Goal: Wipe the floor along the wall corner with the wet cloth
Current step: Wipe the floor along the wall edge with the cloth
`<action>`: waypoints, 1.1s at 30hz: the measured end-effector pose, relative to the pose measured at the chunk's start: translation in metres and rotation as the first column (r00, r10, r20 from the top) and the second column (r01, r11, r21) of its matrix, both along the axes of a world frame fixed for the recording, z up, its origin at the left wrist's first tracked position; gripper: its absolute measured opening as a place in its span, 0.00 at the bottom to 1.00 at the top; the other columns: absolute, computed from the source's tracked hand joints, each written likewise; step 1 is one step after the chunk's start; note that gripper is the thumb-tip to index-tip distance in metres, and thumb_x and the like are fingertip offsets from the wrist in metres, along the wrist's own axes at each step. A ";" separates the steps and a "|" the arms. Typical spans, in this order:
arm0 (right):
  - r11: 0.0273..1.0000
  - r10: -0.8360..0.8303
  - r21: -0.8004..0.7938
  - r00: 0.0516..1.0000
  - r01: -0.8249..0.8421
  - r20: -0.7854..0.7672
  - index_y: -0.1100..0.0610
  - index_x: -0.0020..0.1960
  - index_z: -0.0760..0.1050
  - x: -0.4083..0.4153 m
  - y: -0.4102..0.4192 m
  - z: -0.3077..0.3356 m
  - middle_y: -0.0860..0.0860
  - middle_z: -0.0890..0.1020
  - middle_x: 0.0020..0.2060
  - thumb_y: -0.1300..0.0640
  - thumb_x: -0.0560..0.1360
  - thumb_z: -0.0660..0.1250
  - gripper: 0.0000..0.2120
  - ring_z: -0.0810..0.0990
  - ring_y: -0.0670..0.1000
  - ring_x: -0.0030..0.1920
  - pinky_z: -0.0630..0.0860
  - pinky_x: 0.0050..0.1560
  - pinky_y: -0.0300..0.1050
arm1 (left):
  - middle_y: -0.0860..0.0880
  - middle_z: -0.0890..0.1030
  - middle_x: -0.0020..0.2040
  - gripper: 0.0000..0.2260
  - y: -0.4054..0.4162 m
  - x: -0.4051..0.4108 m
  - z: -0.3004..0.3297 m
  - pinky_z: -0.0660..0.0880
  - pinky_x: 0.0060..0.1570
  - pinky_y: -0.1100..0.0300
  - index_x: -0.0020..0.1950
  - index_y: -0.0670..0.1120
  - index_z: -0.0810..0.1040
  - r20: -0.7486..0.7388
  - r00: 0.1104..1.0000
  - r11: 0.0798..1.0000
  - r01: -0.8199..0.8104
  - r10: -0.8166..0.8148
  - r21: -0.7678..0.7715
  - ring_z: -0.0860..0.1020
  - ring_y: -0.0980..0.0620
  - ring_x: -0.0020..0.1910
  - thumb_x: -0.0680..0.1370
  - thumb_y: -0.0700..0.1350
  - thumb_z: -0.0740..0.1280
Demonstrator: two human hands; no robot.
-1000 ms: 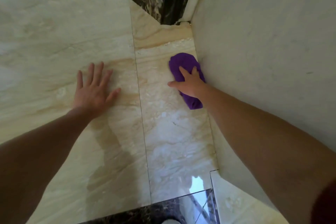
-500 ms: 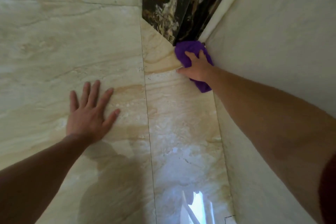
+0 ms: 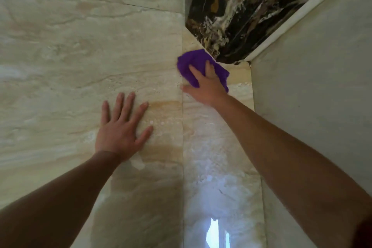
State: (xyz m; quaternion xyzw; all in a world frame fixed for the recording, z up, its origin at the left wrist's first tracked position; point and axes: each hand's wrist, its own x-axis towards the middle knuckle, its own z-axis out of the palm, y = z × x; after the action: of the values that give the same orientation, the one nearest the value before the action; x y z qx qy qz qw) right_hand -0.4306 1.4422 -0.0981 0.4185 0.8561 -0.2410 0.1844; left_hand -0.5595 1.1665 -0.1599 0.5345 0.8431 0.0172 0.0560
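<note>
A purple wet cloth [image 3: 193,62] lies bunched on the beige marble floor [image 3: 90,56], just left of the corner where the pale wall [image 3: 314,78] meets the dark veined marble [image 3: 227,16]. My right hand [image 3: 207,86] presses down flat on the cloth, fingers spread over it, thumb on the floor at the tile joint. A narrow strip of floor separates the cloth from the wall. My left hand [image 3: 122,129] rests flat on the floor to the left, fingers apart, holding nothing.
A straight tile joint [image 3: 182,147] runs down the floor between my hands. The pale wall fills the right side, with a white edge strip [image 3: 298,16] running to the corner. A bright window reflection [image 3: 215,233] shines on the floor near the bottom.
My right hand slid the cloth forward along the wall to the corner, then left, away from the wall toward the tile joint. My left hand stayed flat on the floor.
</note>
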 end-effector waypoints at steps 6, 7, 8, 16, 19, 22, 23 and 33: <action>0.995 -0.046 -0.092 0.997 0.040 -0.056 0.36 0.79 0.52 -0.094 0.047 0.012 0.50 0.38 0.82 0.30 0.75 0.59 0.36 0.41 0.57 0.81 0.48 0.79 0.59 | 0.46 0.47 0.84 0.33 0.001 -0.002 0.000 0.47 0.78 0.35 0.82 0.58 0.52 0.017 1.000 1.000 -0.012 0.012 -0.004 0.44 0.43 0.83 0.79 0.69 0.48; 0.995 -0.027 -0.099 0.998 0.022 -0.057 0.36 0.79 0.52 -0.100 0.050 0.012 0.50 0.38 0.82 0.30 0.75 0.59 0.36 0.41 0.57 0.81 0.47 0.79 0.59 | 0.46 0.47 0.84 0.33 0.000 -0.002 0.000 0.48 0.78 0.35 0.82 0.58 0.52 0.019 1.000 1.000 -0.011 0.011 -0.002 0.44 0.42 0.83 0.79 0.69 0.49; 0.995 -0.009 -0.096 0.999 0.005 -0.048 0.36 0.79 0.51 -0.106 0.052 0.013 0.50 0.38 0.82 0.30 0.75 0.59 0.36 0.41 0.57 0.81 0.48 0.79 0.58 | 0.46 0.46 0.84 0.33 0.000 -0.002 0.000 0.48 0.78 0.34 0.82 0.57 0.53 0.023 1.000 1.000 -0.009 0.009 0.004 0.44 0.42 0.83 0.79 0.69 0.49; 0.998 0.064 -0.002 0.995 -0.064 -0.075 0.37 0.79 0.52 -0.111 0.051 0.003 0.51 0.42 0.82 0.32 0.77 0.55 0.33 0.43 0.55 0.82 0.50 0.79 0.59 | 0.47 0.48 0.84 0.33 -0.001 -0.005 0.001 0.48 0.78 0.35 0.82 0.58 0.54 0.042 0.999 1.000 -0.011 0.010 0.012 0.44 0.43 0.83 0.79 0.68 0.52; 0.989 0.109 0.109 0.987 -0.096 -0.117 0.37 0.79 0.54 -0.052 0.037 -0.007 0.52 0.46 0.82 0.34 0.80 0.51 0.28 0.48 0.57 0.81 0.51 0.78 0.58 | 0.48 0.47 0.84 0.33 -0.001 -0.005 -0.003 0.46 0.78 0.36 0.82 0.59 0.53 0.035 0.999 1.000 -0.003 0.002 0.025 0.43 0.44 0.83 0.78 0.69 0.51; 0.976 0.093 0.209 0.983 -0.058 -0.160 0.39 0.78 0.57 0.025 0.020 -0.011 0.51 0.49 0.82 0.38 0.82 0.52 0.26 0.52 0.58 0.80 0.53 0.77 0.57 | 0.48 0.47 0.85 0.33 -0.003 -0.004 -0.005 0.45 0.79 0.37 0.82 0.60 0.52 0.030 0.999 1.000 -0.016 0.015 0.025 0.43 0.45 0.83 0.79 0.69 0.50; 0.975 0.084 0.215 0.983 -0.047 -0.166 0.40 0.78 0.59 0.044 0.021 -0.010 0.51 0.50 0.82 0.39 0.82 0.52 0.24 0.53 0.58 0.80 0.53 0.78 0.57 | 0.48 0.47 0.85 0.33 -0.002 -0.004 -0.004 0.44 0.79 0.37 0.82 0.60 0.52 0.031 0.999 0.999 -0.014 0.013 0.030 0.43 0.45 0.83 0.78 0.69 0.50; 0.971 -0.095 0.203 0.985 0.124 -0.147 0.44 0.70 0.68 0.094 0.053 0.001 0.52 0.59 0.80 0.50 0.78 0.63 0.20 0.61 0.56 0.78 0.69 0.70 0.58 | 0.48 0.51 0.84 0.31 -0.002 -0.005 -0.005 0.43 0.79 0.40 0.81 0.60 0.55 0.047 0.998 0.996 -0.033 0.029 0.083 0.47 0.44 0.83 0.78 0.66 0.53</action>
State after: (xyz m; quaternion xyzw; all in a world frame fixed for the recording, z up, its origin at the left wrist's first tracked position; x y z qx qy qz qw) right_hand -0.3362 1.4957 -0.0975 0.4649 0.8629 -0.1867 0.0663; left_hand -0.5650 1.1642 -0.1650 0.5226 0.8484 0.0659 0.0526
